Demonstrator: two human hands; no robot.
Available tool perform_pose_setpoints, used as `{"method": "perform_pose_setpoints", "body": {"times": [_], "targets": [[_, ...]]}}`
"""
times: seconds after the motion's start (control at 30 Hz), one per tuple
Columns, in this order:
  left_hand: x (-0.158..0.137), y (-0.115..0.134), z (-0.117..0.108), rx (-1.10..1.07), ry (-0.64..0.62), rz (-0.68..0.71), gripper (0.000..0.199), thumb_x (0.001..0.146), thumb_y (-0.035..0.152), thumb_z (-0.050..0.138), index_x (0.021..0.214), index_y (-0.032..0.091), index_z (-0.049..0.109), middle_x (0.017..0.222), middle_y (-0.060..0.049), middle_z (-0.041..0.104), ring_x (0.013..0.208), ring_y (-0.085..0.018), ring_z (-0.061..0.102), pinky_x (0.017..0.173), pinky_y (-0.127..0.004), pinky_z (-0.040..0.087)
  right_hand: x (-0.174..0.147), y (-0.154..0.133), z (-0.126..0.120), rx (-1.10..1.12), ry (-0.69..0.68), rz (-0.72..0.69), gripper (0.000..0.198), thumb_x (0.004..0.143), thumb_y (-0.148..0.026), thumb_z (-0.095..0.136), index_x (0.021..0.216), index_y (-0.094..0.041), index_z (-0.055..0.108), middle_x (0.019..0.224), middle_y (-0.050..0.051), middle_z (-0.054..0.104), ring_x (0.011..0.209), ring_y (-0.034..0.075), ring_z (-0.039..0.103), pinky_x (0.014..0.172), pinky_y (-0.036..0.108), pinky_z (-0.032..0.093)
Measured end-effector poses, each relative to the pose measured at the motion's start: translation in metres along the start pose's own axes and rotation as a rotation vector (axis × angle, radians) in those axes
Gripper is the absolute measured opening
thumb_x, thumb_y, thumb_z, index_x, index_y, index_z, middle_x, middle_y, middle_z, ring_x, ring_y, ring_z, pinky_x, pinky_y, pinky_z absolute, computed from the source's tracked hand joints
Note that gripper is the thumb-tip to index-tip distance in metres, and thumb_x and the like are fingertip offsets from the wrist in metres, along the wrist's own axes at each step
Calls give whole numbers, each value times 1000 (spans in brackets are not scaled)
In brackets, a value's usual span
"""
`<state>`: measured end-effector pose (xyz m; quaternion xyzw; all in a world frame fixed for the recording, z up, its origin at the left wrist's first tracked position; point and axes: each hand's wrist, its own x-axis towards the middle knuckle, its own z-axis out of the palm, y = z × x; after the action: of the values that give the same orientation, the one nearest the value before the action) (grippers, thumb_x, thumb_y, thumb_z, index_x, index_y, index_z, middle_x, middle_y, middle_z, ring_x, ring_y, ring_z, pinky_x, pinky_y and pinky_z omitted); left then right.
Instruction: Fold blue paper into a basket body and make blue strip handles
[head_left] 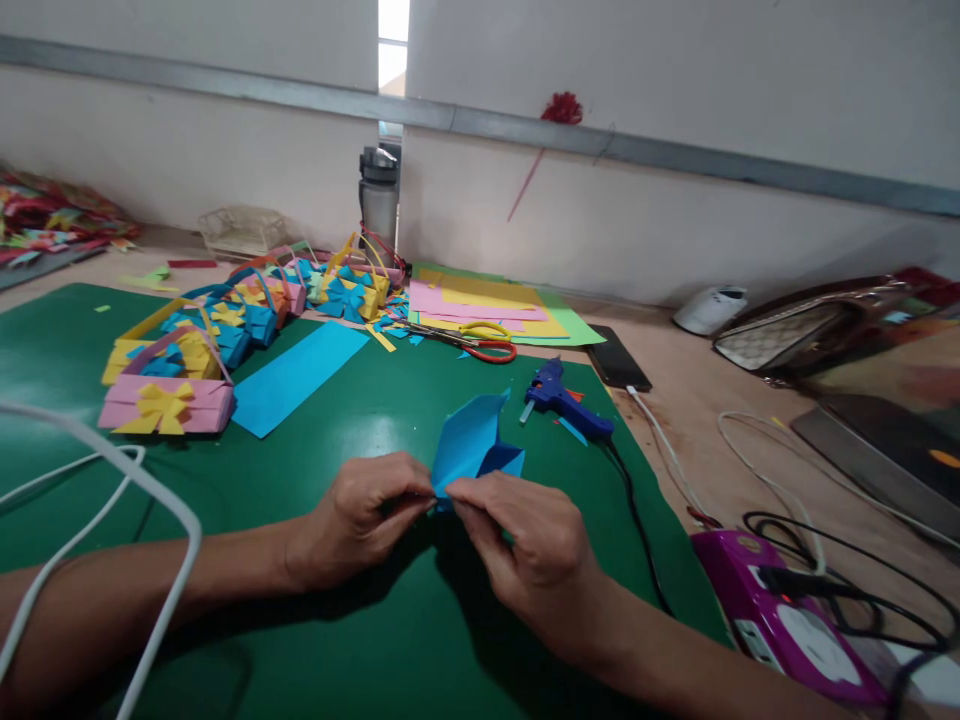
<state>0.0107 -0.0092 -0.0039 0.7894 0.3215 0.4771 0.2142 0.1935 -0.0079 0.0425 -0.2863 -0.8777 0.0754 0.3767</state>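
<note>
Both hands pinch a piece of folded blue paper [466, 440], partly shaped into an open box, above the green mat. My left hand [367, 515] grips its near left edge between thumb and fingertips. Close beside it, my right hand [529, 540] pinches the near edge from the right and covers part of the paper. A flat blue paper strip [300, 378] lies on the mat to the left. Several small paper baskets with handles and bows stand beyond it, the nearest a pink basket [127, 408] with a yellow bow.
A blue glue gun [562, 400] rests right of the paper, its black cord trailing nearer. Scissors [487, 345] lie before stacked coloured sheets [495, 305]. A bottle [379, 200] stands behind. At right are a phone [619, 358] and a purple power strip [780, 615]. A white cable [191, 530] crosses the left foreground.
</note>
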Motion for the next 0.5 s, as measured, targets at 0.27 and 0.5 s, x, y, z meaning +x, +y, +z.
{"method": "perform_pose_setpoints", "body": {"times": [0.27,0.5], "targets": [[5,7,-1,-71,-109,-190,13,87,19,52,89,13,63,69,-1,61,61,-10,52,59,-20,42,0,1,-1,-24,53,-11,13,84,-9,53,90,-17,60,70,2,68,59,12,63,57,23,49],[6,3,1,-211,-53,-216,13,85,16,55,82,12,67,77,-7,67,73,-14,61,68,-24,48,2,-1,0,5,49,3,12,83,-8,56,89,-17,61,74,2,69,64,12,66,61,22,50]]}}
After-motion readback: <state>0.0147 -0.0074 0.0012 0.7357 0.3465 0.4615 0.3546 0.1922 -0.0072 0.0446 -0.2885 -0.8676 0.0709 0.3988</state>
